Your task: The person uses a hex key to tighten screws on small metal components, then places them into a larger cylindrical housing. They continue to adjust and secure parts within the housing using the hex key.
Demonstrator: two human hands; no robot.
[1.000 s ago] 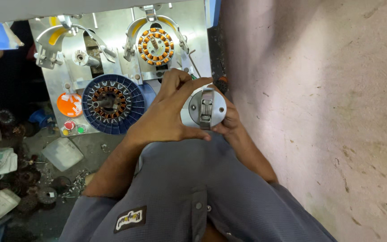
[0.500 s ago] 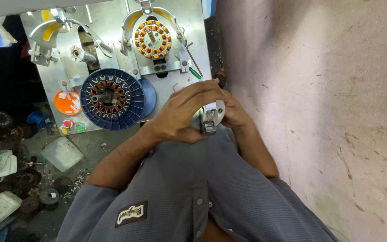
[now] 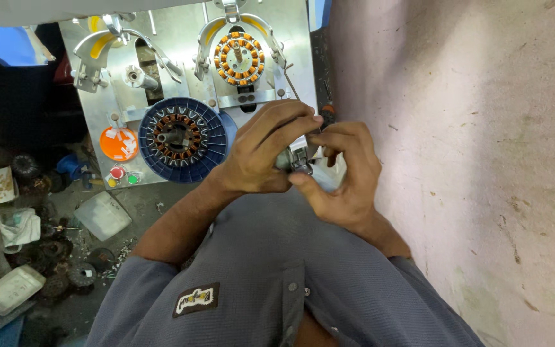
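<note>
We see two hands close together in front of a grey shirt (image 3: 277, 270). The left hand (image 3: 264, 154) is curled over a small shiny metal part (image 3: 295, 157), with its fingers bent down across the top of it. The right hand (image 3: 342, 173) comes at the same part from the other side. Its thumb (image 3: 306, 186) lies under the part and its fingers curl in above it. So both hands are closed around the metal part, and it sits between them, mostly hidden. We can only see a little silver bit of it poking out where the two hands meet.

Just behind the left hand stands a shiny metal machine plate (image 3: 181, 58). On it, just beside the left wrist, is a round blue ring (image 3: 184, 138) with copper wire coils in the middle. Farther up from the hands is a smaller wheel of orange coils (image 3: 239, 59) held under a curved metal arm. Past the blue ring, away from the hands, is an orange round disc (image 3: 118, 142), with a red button (image 3: 117, 172) and a green button (image 3: 133, 178) near it.

Well apart from the left hand, low down on the dirty floor (image 3: 136, 205), lie white trays (image 3: 14, 289) and dark metal scraps (image 3: 65, 270). Beside the right hand is a pale rough wall (image 3: 470, 148).
</note>
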